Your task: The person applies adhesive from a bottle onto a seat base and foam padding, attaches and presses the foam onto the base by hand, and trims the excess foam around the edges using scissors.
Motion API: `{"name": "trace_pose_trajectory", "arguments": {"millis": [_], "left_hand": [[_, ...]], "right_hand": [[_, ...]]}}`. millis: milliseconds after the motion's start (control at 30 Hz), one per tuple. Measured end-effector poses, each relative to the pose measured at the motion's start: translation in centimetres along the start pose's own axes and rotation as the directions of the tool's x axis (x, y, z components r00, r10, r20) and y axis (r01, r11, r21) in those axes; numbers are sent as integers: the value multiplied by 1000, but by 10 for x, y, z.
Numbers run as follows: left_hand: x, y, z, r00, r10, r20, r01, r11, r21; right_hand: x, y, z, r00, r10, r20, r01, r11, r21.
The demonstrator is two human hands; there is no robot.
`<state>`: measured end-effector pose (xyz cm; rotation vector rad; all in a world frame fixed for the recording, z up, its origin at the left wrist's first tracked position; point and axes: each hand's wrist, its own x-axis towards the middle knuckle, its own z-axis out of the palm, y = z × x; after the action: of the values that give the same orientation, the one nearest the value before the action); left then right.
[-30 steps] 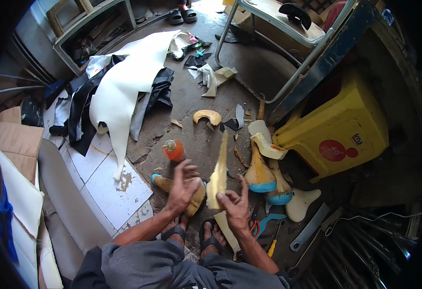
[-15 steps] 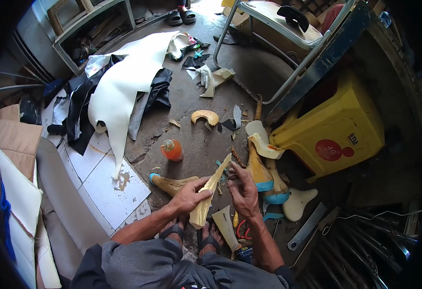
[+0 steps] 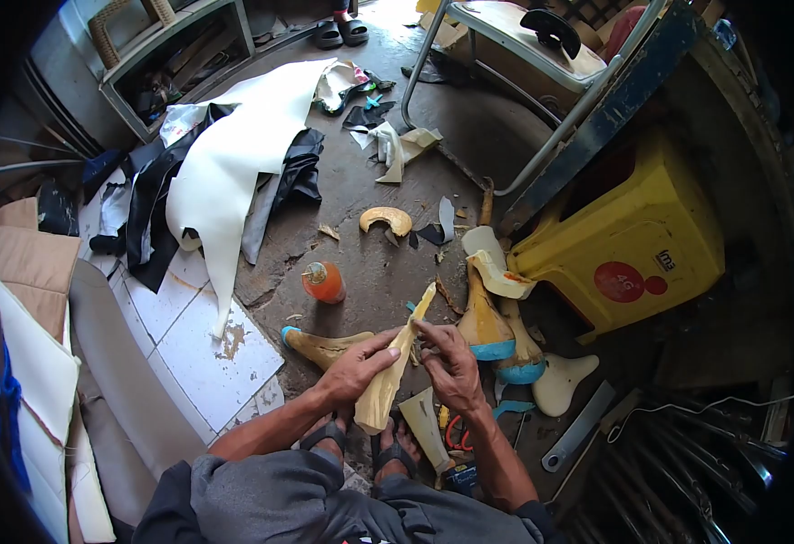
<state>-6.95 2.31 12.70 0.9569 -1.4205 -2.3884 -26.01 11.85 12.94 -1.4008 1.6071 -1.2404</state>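
A long, pale yellow, rough-edged piece slants upward between my hands, narrow at its top. My left hand is closed around its middle, thumb on top. The fingers of my right hand are pinched at the upper narrow part. Beyond my left hand stands a bottle of orange liquid. A blue-tipped tan piece lies partly behind that hand. Below my right hand are a flat cream piece and red-handled scissors.
Right of my hands lie blue-ended yellow forms, a cream saddle-shaped piece and a metal bar. A yellow plastic stool lies at the right. White sheet material spreads at the left. A person's shoes show at the top.
The yellow piece has passed from my right hand into my left and tilted. My right hand has since moved left and closed on its upper part.
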Motion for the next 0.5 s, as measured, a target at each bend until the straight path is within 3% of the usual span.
{"name": "trace_pose_trajectory", "arguments": {"millis": [233,300,433,500], "left_hand": [[0,6,-3,1000,-5,-8,4,979,-206],[6,3,-1,992,59,-110,-81,975,-205],[17,-6,-8,986,45,-161,-89,956,-279],[20,-6,-11,984,-15,-179,-61,910,-410]], "right_hand": [[-14,0,10,994,-17,106,13,999,35],[-18,-4,14,994,-2,107,-4,999,54],[-28,-6,18,991,-3,131,-8,996,88],[-32,-8,19,989,-15,149,2,997,81]]}}
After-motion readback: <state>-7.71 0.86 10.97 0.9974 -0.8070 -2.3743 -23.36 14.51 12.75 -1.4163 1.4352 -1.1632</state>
